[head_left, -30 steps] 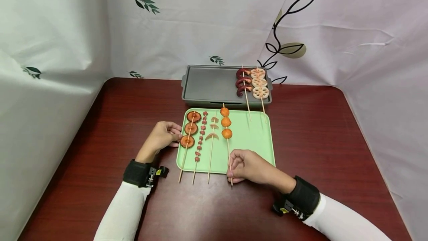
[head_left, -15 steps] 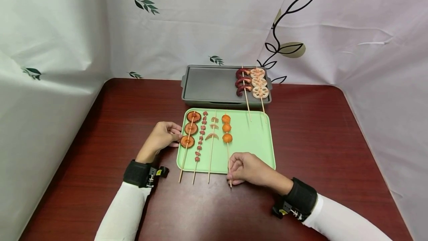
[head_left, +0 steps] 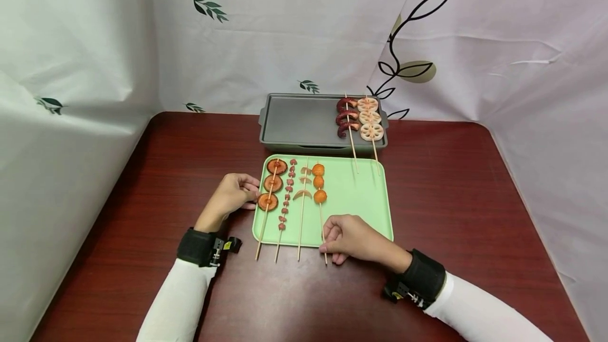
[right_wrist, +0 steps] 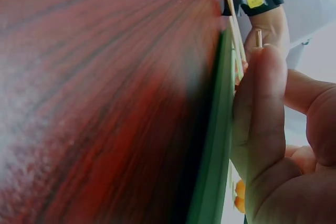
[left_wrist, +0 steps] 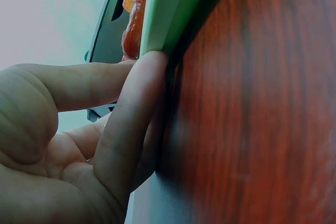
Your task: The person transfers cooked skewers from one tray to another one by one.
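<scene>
A skewer of three orange balls point(head_left: 319, 183) lies on the green tray point(head_left: 361, 199), its bare stick reaching over the near edge, where the right hand point(head_left: 353, 237) pinches it between thumb and fingertips. The left hand point(head_left: 230, 195) rests against the tray's left rim, fingers curled on the edge, apparently to steady the tray. Three more skewers lie parallel just to the left: round brown slices point(head_left: 269, 183), small reddish pieces point(head_left: 286, 194) and pale crescents point(head_left: 303, 186). Beyond the tray, on the dark red bench point(head_left: 451, 189), a grey griddle pan point(head_left: 299, 120) carries a sausage skewer point(head_left: 345, 117) and a lotus-root skewer point(head_left: 369, 119) side by side at its right end.
</scene>
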The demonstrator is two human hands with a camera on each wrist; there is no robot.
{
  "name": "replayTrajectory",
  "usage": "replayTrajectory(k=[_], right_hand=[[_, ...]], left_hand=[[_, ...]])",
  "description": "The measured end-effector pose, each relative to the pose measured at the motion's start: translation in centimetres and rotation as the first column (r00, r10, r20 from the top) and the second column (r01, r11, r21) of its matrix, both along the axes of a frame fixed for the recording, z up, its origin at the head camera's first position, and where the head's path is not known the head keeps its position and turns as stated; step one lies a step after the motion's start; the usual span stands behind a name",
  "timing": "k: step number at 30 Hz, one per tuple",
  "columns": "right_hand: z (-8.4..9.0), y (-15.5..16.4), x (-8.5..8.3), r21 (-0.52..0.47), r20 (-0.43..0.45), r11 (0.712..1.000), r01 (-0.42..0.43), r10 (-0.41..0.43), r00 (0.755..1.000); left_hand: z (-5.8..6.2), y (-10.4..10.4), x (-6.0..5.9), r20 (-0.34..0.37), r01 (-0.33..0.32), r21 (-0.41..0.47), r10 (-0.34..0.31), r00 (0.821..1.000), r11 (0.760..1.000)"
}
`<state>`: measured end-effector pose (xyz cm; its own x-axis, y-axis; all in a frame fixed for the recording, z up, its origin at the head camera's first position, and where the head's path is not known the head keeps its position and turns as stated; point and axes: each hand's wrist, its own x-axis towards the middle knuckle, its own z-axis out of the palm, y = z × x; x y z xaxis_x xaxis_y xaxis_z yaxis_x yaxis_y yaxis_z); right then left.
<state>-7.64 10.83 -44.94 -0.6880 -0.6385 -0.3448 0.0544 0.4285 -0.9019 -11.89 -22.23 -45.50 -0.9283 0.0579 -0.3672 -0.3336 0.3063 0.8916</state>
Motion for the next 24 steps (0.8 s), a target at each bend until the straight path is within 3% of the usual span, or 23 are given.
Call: replayTrajectory(k=[6,16,24], right_hand=[[-0.1,-0.1,-0.2,0.049,-0.068,0.998,-0.044,0.047,0.997],[0.3,-0.3,-0.9,0.085,-0.031,0.992,-0.096,0.099,0.995],[0.5,0.2,-1.0,0.101,-0.044,0.992,-0.079,0.083,0.996]], left_hand=[[-0.1,0.0,0.0,0.002,-0.001,-0.007,0.001,1.0,1.0],[-0.1,0.0,0.2,-0.011,0.008,-0.019,-0.008,1.0,1.0],[0.1,0.0,0.2,-0.009,0.004,-0.019,-0.004,1.0,1.0]])
